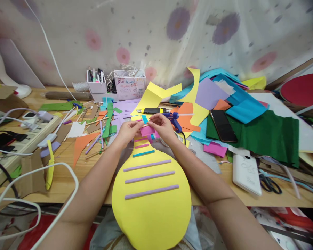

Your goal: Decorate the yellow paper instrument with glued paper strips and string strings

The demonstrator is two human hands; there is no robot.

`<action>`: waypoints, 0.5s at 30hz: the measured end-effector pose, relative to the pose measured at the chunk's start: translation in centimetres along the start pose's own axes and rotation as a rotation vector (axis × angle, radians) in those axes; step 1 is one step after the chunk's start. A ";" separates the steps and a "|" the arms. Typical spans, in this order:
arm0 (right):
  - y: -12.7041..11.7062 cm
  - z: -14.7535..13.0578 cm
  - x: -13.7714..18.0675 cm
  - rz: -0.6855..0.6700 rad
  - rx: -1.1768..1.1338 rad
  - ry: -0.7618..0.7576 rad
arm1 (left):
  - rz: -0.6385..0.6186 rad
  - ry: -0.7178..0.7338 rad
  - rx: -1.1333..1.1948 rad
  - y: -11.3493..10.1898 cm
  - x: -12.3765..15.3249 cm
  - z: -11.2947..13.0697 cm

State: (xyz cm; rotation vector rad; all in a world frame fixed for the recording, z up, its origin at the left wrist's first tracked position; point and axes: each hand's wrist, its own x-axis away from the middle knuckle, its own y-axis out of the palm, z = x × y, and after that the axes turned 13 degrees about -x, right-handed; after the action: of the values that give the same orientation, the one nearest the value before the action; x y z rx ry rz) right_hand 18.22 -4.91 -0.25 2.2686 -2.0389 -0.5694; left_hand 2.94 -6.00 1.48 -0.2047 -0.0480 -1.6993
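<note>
A yellow foam cut-out shaped like a lute lies in front of me, hanging over the table's near edge. Three purple strips cross its round body, and short pink and teal strips cross its neck. My left hand and my right hand meet over the top of the neck. Both pinch a small pink foam piece between fingertips. A blue glue gun lies just behind my right hand.
A black phone rests on green felt at the right, among coloured foam sheets. Scissors and a white power bank lie near the right front edge. A power strip with cables fills the left. Pen holders stand at the back.
</note>
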 end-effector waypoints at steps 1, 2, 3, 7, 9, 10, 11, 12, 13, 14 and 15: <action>0.0 0.0 0.0 -0.008 -0.008 0.004 | -0.012 -0.019 0.008 -0.1 0.0 0.1; 0.1 -0.1 0.1 -0.028 -0.019 0.011 | -0.029 -0.042 0.011 -0.2 0.0 0.1; 0.1 -0.2 0.1 -0.056 -0.032 0.021 | -0.055 -0.066 0.006 -0.3 0.0 0.2; 0.2 -0.5 0.3 -0.160 -0.056 0.050 | -0.184 -0.135 -0.019 -1.0 0.1 0.0; 0.2 -0.7 0.3 -0.184 -0.049 0.053 | -0.235 -0.133 -0.014 -1.3 0.0 -0.2; 0.2 -0.8 0.4 -0.195 -0.043 0.054 | -0.251 -0.128 -0.012 -1.4 -0.1 -0.2; 0.2 -0.9 0.4 -0.205 -0.034 0.054 | -0.266 -0.121 -0.014 -1.5 -0.1 -0.3; 0.1 -1.0 0.4 -0.214 -0.024 0.054 | -0.279 -0.117 -0.019 -1.6 -0.1 -0.3; 0.1 -1.1 0.4 -0.221 -0.009 0.055 | -0.291 -0.115 -0.026 -1.7 -0.2 -0.3; 0.1 -1.1 0.4 -0.228 0.007 0.055 | -0.302 -0.113 -0.033 -1.7 -0.2 -0.3; 0.1 -1.2 0.4 -0.235 0.022 0.053 | -0.313 -0.113 -0.038 -1.8 -0.2 -0.3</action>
State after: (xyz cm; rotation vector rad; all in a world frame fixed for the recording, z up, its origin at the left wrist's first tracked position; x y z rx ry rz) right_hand 18.49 -5.52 0.77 2.5259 -1.7773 -0.4931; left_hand 1.20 -5.64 1.29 -0.3350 -0.1378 -2.0002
